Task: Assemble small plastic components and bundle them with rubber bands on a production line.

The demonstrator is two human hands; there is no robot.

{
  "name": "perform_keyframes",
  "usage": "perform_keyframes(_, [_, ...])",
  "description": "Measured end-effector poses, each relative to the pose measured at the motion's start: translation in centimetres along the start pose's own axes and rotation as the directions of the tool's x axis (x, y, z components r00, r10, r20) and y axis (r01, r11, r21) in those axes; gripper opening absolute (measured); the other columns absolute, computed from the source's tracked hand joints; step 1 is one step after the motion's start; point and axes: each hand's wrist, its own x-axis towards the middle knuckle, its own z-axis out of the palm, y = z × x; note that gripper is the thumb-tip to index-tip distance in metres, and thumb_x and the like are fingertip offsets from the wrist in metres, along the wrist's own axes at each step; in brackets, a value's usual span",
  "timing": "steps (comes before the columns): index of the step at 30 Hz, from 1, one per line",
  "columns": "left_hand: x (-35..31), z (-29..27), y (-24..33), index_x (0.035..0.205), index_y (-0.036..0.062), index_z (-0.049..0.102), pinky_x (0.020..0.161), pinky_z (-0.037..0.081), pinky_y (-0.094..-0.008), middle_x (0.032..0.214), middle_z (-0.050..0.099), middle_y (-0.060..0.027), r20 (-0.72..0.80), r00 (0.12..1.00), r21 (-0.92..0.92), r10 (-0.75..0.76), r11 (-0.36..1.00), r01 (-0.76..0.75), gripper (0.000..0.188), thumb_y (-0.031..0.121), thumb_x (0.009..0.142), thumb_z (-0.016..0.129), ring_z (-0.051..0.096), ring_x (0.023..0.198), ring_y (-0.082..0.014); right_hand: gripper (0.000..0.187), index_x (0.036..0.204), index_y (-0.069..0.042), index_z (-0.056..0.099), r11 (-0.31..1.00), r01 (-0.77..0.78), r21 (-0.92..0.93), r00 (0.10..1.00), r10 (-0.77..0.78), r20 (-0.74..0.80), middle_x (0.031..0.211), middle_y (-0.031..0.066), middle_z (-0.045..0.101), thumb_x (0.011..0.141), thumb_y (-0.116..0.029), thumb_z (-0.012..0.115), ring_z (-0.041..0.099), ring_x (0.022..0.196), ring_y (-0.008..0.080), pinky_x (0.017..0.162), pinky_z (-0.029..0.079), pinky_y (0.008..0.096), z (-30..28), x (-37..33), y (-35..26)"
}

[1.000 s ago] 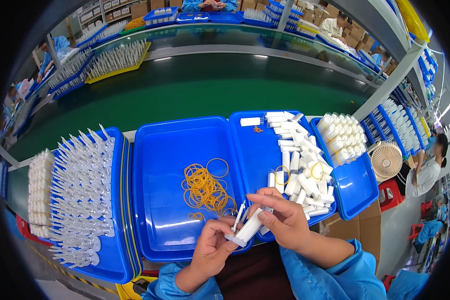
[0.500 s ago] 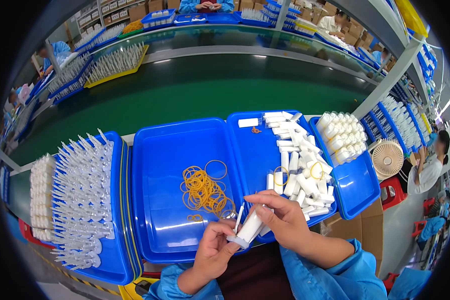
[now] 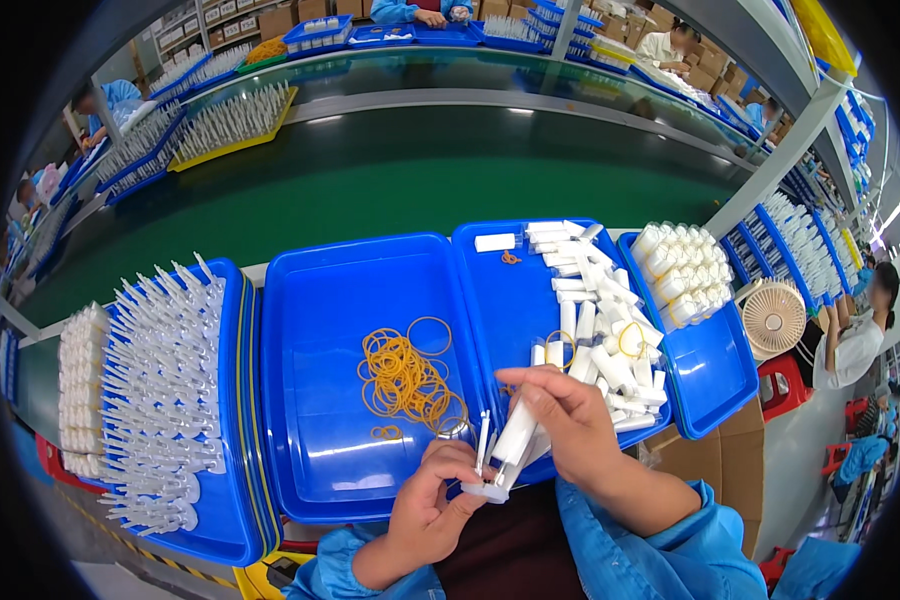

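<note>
Low in front of me, my left hand (image 3: 434,508) pinches the translucent flat base (image 3: 484,492) of a piece with a thin white stem (image 3: 484,440) standing up from it. Beside that stem is a white cylinder in clear wrap (image 3: 515,434), tilted, its lower end at the base. My right hand (image 3: 576,428) grips the cylinder near its upper end between thumb and fingers. Yellow rubber bands (image 3: 406,375) lie heaped in the blue tray (image 3: 315,300) beyond my left hand. Many similar white cylinders (image 3: 610,360) are piled in the blue tray (image 3: 490,290) beyond my right hand.
Stacked trays at left carry rows of white stemmed pieces (image 3: 165,400). Banded white bundles (image 3: 682,270) stand in a small blue tray (image 3: 715,375) at right, near a beige fan (image 3: 774,320). A green conveyor belt (image 3: 420,160) runs behind; other people sit beyond it.
The white cylinder and base have shifted slightly right, and the cylinder stands a little steeper. My right hand has moved slightly up and right, its index finger more bent over the cylinder's top.
</note>
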Motion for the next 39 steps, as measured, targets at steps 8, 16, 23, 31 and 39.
perform_keyframes(8, [0.0,0.0,0.3,0.096,0.005,0.045,0.08,0.041,-0.0329,0.094,0.053,-0.0119,0.042,0.999,0.038,-0.001,0.999,0.0,0.021,0.0,0.081,0.058,0.048,0.09,-0.021,0.024,0.108,0.001,0.058,0.954,-0.124,0.271,0.992,0.126,0.011,0.079,0.0008,0.059,0.089,-0.011,0.05,0.052,0.071,0.0051,0.066,0.043,0.0191,-0.2,-0.1,-0.2])
perform_keyframes(16, [-0.4,0.7,1.1,0.095,0.0021,0.048,0.078,0.04,-0.028,0.109,0.047,-0.0147,-0.046,0.999,-0.074,-0.024,0.997,0.021,0.019,0.001,0.08,0.06,0.049,0.091,-0.0192,0.025,0.11,0.0,0.058,0.93,-0.155,0.334,0.987,0.163,0.005,0.074,-0.0018,0.056,0.09,-0.013,0.049,0.049,0.064,0.0033,0.058,0.04,0.0178,-0.3,0.2,-0.4])
perform_keyframes(23, [-0.3,0.2,2.4,0.09,0.0045,0.05,0.08,0.039,-0.0313,0.106,0.054,-0.0154,0.014,0.982,0.232,0.191,0.954,-0.189,0.018,0.004,0.077,0.063,0.048,0.093,-0.0248,0.025,0.109,-0.001,0.059,0.909,-0.159,0.386,0.984,0.179,-0.016,0.075,0.0005,0.058,0.089,-0.014,0.051,0.053,0.065,0.0056,0.061,0.044,0.0192,-1.0,0.9,-0.7])
perform_keyframes(31, [0.0,0.2,2.3,0.089,0.0076,0.05,0.084,0.033,-0.0372,0.1,0.059,-0.0098,0.058,0.982,0.168,0.182,0.967,-0.189,0.015,0.012,0.081,0.062,0.046,0.092,-0.0259,0.026,0.108,0.001,0.058,0.897,-0.155,0.414,0.985,0.173,-0.007,0.076,0.0021,0.058,0.089,-0.015,0.052,0.054,0.068,0.007,0.062,0.045,0.0206,-0.8,0.9,-0.7])
perform_keyframes(39, [0.1,0.2,2.0,0.091,0.0079,0.049,0.085,0.033,-0.0367,0.1,0.059,-0.0095,0.067,0.987,0.145,0.143,0.978,-0.151,0.016,0.012,0.082,0.061,0.044,0.093,-0.0254,0.027,0.107,0.003,0.058,0.897,-0.161,0.411,0.985,0.174,0.007,0.077,0.003,0.057,0.088,-0.015,0.051,0.052,0.07,0.0077,0.064,0.043,0.0208,-0.6,0.7,-0.9])
